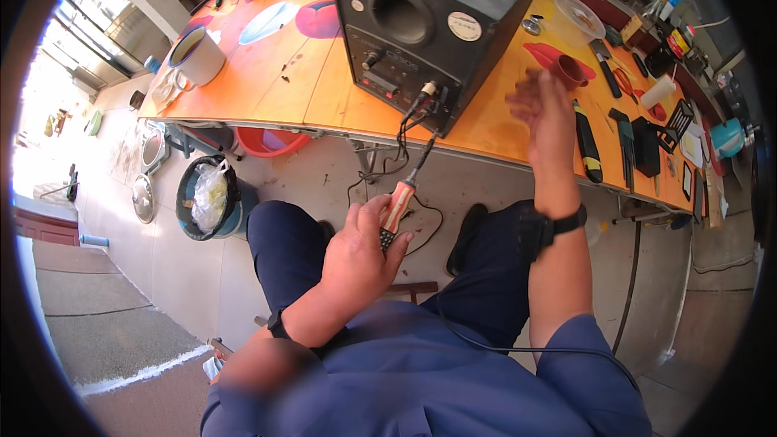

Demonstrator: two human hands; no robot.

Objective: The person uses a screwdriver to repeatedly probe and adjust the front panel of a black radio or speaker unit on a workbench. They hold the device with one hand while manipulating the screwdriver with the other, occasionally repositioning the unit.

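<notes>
My left hand (364, 247) is closed around the red-and-pale handle of a screwdriver (398, 202) above my lap. Its dark shaft points up toward the lower corner of a black speaker box (486, 48); whether the tip touches the box, I cannot tell. Cables (409, 117) are plugged into the speaker's panel, below a round port, and hang over the table edge. My right hand (549, 117) reaches over the table, fingers apart and slightly blurred. Just beyond its fingertips is a small reddish-brown cup (571, 73). A black-and-yellow utility knife (588, 146) lies to its right.
The orange patterned table (316, 97) bears a white mug (198, 58) at left. On the right are a knife (605, 69), orange-handled scissors (623, 81), a clear bowl (579, 16) and bottles (643, 20). A lined bin (212, 198) and red basin (271, 142) stand on the floor.
</notes>
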